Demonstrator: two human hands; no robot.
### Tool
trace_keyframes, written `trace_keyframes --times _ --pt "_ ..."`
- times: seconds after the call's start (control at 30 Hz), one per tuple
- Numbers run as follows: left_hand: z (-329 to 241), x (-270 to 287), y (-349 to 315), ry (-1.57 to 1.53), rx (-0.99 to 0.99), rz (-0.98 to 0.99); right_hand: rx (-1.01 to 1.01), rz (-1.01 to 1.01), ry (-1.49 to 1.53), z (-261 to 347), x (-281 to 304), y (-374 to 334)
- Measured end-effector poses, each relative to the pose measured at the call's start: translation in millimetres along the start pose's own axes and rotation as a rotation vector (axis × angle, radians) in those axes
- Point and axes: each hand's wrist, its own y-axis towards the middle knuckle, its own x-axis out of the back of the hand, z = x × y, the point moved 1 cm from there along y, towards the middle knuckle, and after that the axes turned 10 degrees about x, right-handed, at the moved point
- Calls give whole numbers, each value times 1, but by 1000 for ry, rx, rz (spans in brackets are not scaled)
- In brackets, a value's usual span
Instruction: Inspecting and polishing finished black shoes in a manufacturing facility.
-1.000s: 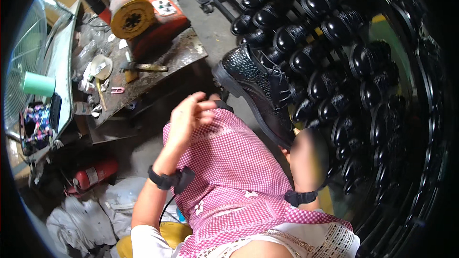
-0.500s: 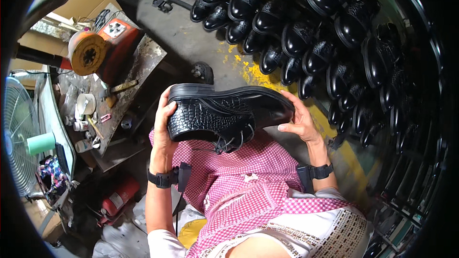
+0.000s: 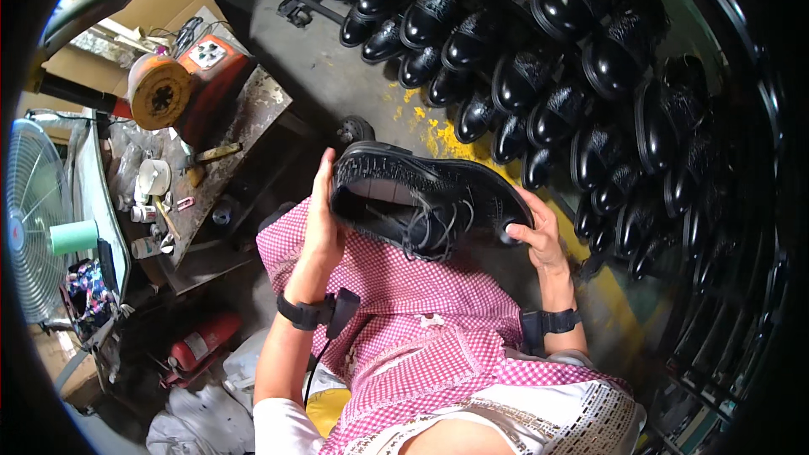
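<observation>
A black lace-up shoe (image 3: 430, 181) with a crinkled, crocodile-like heel part is held up in front of my apron. Its opening faces me and shows a pale lining, and the grey-black laces (image 3: 434, 227) hang loosely at the middle. My left hand (image 3: 323, 215) holds the heel end, palm against its back, with straight fingers pointing up. At the other end my right hand (image 3: 539, 232) grips the toe, thumb on the upper and fingers around the far edge. The sole faces away and is mostly hidden.
Racks of shiny black shoes (image 3: 556, 109) fill the far right. At left a worn bench (image 3: 261, 101) carries an orange machine (image 3: 160, 97), a hammer (image 3: 215, 153) and small pots. A fan (image 3: 38, 219) and a red fire extinguisher (image 3: 202, 341) stand nearby.
The shoe has rolled so its opening turns up toward me, and its toe has dipped lower at right. My left hand has moved right and its fingers have straightened.
</observation>
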Motion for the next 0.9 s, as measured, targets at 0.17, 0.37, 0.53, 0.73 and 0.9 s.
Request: trace_keyframes --times 0.17,0.37,0.53,0.73,0.9 --pt "-15 -11 -13 730 -787 -333 50 -87 7 -14 -29 26" --pt "-17 -14 -12 863 -957 -185 143 -129 44 -31 -77 77" --pt "-25 17 -5 1093 -1050 4 239 -142 65 -44 -120 139" --pt "-16 92 -7 1137 -921 -180 358 -99 116 -54 -191 230" --pt "-8 134 -18 1071 -804 -377 398 -54 145 -59 -248 291"
